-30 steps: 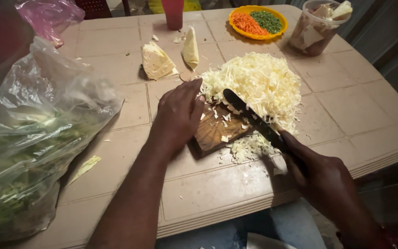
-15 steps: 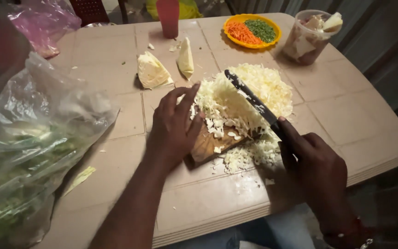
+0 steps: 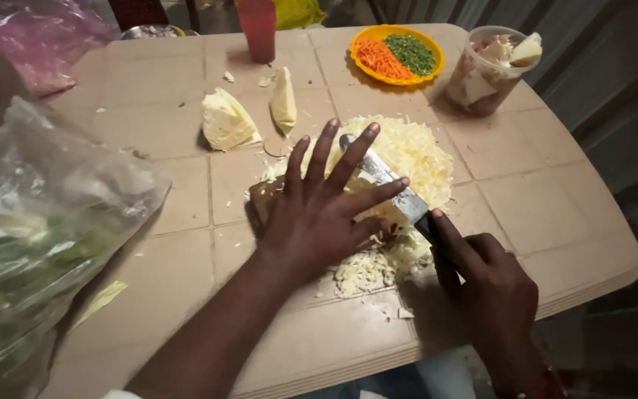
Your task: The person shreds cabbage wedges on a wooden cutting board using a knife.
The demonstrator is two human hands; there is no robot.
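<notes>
1. The shredded cabbage (image 3: 415,151) lay in a broad pile at the centre of the frame, covering most of the wooden cutting board (image 3: 263,198), of which only the left corner showed.
2. The knife (image 3: 385,181) lay across the pile with its blade nearly flat, tip toward the upper middle of the frame.
3. The left hand (image 3: 326,210) was spread wide, fingers fanned out, over the blade and the shreds; whether the palm pressed down could not be told.
4. The right hand (image 3: 489,284), at lower right, was closed around the knife handle.
5. Progress, as judged: a large share of the cabbage was already shredded. Two uncut cabbage wedges (image 3: 227,120) remained above and left of the pile, apart from the board.
6. Loose shreds were scattered on the beige table (image 3: 555,192) below the board.
7. At upper right stood an orange plate (image 3: 396,53) of grated carrot and chopped greens and a clear tub (image 3: 485,70).
8. A clear plastic bag of greens (image 3: 38,244) filled the left edge.
</notes>
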